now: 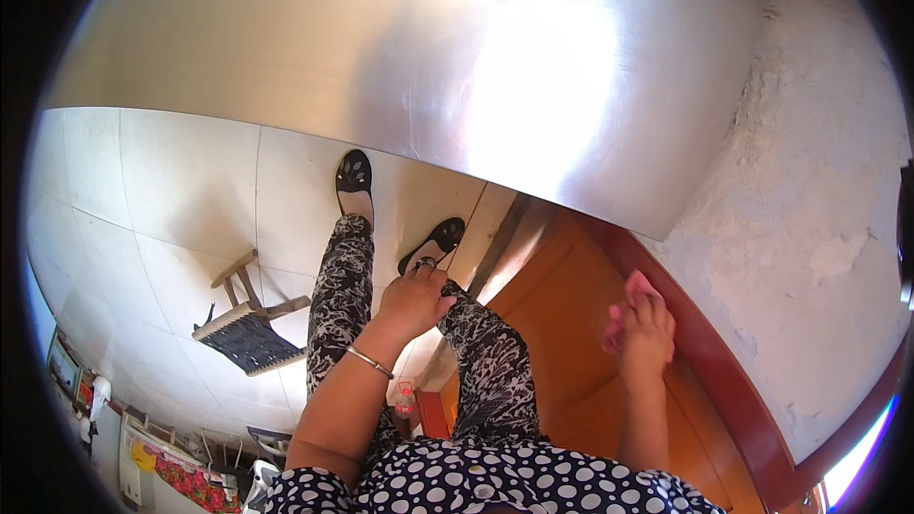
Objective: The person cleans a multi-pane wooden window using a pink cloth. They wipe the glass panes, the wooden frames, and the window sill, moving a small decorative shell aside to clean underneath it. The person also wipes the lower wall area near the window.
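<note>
My left hand (pixel 414 303), with a ring and a silver bangle (pixel 369 362) on its wrist, lies by my right knee (pixel 466 309) over the patterned black-and-white trousers. Its thumb stands apart from the fingers, and nothing shows in it. To the right, my right hand (pixel 649 338) is closed around a pink cloth (pixel 645 284), which pokes out past the fingers. That hand is in front of an orange-brown wooden door (pixel 562 295) with a dark red frame (pixel 700 338). A large shiny metal surface (pixel 381 48) spans the top of the view, beyond both hands.
A small wooden stool (pixel 249 338) with a black woven seat is on the pale tiled floor (pixel 171 171) at left. At right rises a white wall (pixel 819 228) with peeling plaster. A clear bottle with a red cap (pixel 406 398) is near my legs. Household items crowd the lower left.
</note>
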### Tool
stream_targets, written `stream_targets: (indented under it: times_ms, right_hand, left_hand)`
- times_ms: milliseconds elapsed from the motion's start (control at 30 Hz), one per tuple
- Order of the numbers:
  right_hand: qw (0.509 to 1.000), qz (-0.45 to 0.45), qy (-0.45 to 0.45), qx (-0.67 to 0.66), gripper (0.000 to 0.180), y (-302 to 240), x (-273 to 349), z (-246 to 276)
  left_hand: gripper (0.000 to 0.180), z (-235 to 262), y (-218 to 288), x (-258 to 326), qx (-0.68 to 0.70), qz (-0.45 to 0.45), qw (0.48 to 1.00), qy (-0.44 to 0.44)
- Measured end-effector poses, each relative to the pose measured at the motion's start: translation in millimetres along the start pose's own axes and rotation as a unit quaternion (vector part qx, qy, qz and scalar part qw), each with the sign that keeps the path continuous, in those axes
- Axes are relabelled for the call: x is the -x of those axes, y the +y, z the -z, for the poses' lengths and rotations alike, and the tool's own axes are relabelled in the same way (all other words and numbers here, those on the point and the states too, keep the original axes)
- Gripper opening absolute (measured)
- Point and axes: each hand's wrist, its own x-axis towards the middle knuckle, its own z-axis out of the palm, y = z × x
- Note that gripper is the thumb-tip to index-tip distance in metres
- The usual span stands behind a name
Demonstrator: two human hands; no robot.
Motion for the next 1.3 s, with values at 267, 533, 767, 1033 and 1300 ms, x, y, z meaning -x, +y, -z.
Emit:
stream_targets:
  times_ms: [267,533,767,1033,1300]
  right_hand:
    - [0.996,0.003,0.028,0.080,0.032,1.8,-12.4,1.3]
    - [0.997,0.076,-0.033,-0.002,0.041,-16.5,-104.6,-123.0]
    - [0.891,-0.186,-0.126,-0.394,0.019,-8.2,-181.9,-280.6]
    - [0.870,-0.247,-0.204,-0.374,0.018,-20.1,-225.7,-296.2]
    - [0.859,-0.253,-0.251,-0.368,0.017,-31.7,-263.5,-313.8]
  left_hand:
    - [0.041,-3.2,-0.6,1.0,-0.012,0.003,1.000,0.018]
    - [0.042,-9.9,-7.0,5.2,-0.014,0.027,1.000,0.001]
    - [0.045,-14.0,-14.7,6.6,-0.002,0.037,0.999,-0.019]
    - [0.045,-8.0,-13.3,11.5,-0.026,0.034,0.999,-0.028]
    - [0.045,-4.9,-16.7,19.1,-0.043,0.014,0.999,-0.011]
